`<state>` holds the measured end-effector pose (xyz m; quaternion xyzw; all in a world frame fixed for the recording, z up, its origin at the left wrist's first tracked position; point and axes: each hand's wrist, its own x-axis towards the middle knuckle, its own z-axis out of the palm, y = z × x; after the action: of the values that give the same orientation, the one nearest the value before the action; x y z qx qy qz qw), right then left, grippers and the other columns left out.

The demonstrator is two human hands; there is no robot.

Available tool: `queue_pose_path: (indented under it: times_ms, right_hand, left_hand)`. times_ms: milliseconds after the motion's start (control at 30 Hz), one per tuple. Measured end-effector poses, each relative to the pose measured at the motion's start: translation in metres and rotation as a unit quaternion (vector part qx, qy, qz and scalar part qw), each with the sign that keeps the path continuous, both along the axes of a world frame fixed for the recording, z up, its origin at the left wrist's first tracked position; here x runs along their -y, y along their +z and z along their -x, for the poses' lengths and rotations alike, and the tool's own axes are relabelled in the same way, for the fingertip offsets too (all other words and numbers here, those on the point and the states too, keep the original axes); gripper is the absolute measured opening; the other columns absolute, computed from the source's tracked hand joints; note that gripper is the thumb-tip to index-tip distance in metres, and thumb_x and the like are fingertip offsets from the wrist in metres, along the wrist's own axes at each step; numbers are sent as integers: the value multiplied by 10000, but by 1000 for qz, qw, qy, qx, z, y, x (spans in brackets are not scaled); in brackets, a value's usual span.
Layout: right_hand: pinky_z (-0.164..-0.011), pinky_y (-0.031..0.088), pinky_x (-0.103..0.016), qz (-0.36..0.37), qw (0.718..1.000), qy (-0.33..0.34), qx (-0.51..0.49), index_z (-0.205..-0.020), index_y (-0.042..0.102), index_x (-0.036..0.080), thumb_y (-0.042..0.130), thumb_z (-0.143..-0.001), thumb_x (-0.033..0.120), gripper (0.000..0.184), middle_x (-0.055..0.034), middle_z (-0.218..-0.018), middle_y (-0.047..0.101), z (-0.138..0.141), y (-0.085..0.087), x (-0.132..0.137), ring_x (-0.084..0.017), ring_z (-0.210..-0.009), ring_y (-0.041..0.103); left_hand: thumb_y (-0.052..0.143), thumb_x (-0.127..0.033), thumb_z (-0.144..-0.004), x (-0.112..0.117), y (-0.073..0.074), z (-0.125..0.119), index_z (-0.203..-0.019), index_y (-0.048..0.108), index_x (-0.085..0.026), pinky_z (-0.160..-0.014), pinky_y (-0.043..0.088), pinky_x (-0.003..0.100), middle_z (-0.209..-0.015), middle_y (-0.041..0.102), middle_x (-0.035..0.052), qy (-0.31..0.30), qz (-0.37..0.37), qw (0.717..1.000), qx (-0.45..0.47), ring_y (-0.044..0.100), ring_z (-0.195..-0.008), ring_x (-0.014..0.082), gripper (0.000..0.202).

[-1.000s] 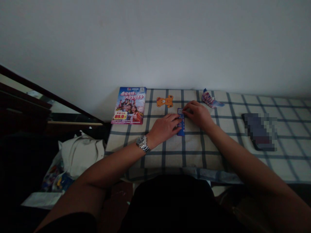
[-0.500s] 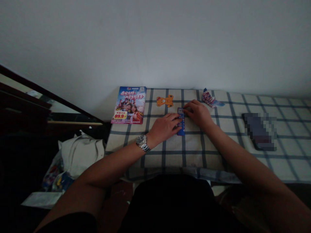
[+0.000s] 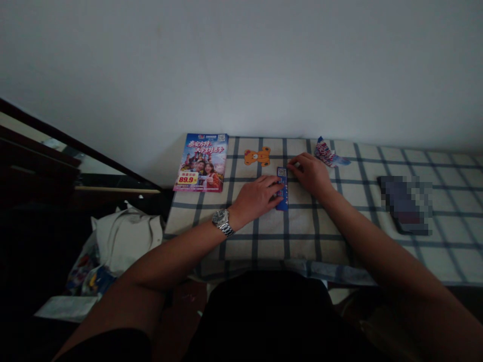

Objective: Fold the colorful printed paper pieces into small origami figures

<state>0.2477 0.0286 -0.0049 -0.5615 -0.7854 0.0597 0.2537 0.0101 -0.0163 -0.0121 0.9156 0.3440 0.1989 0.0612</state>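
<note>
A narrow blue card (image 3: 282, 201) with a QR code at its far end lies lengthwise on the checked cloth (image 3: 302, 241). My left hand (image 3: 256, 197) rests on it, fingertips pressing across its middle, with a steel wristwatch (image 3: 221, 219) on that wrist. My right hand (image 3: 309, 174) sits just beyond and to the right, fingers loosely curled and holding nothing visible. Its fingertips are close to the card's QR end. An orange teddy-bear cutout (image 3: 257, 156) lies beyond the card, and a crumpled printed wrapper (image 3: 327, 152) lies beyond my right hand.
A colourful brochure (image 3: 200, 163) lies at the cloth's far left corner. A pixelated dark flat object (image 3: 405, 205) lies to the right. A white wall runs along the far edge. Below the left edge sits a pale cloth bag (image 3: 126, 240), beside a dark framed mirror (image 3: 37, 151).
My right hand has shifted slightly right, and its fingertips have come off the QR end of the card, which now shows fully. My left hand and the card stay in place.
</note>
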Motion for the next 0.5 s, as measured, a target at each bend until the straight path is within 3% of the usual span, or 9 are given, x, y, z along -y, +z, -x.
queue_pose_path:
  times_ms: [500]
  right_hand:
    - [-790,545,-386,31,998,47,-15,-1020,767,207,715,-950,251,98,-93,-1109,711,0,1,13,-234,-833,691]
  left_hand:
    - [673,-367,-1023,0,-1,-1,-1340,676,-208,-916,623,390,-1402,653,74,5,-1,1000,4,626,-1252,261,355]
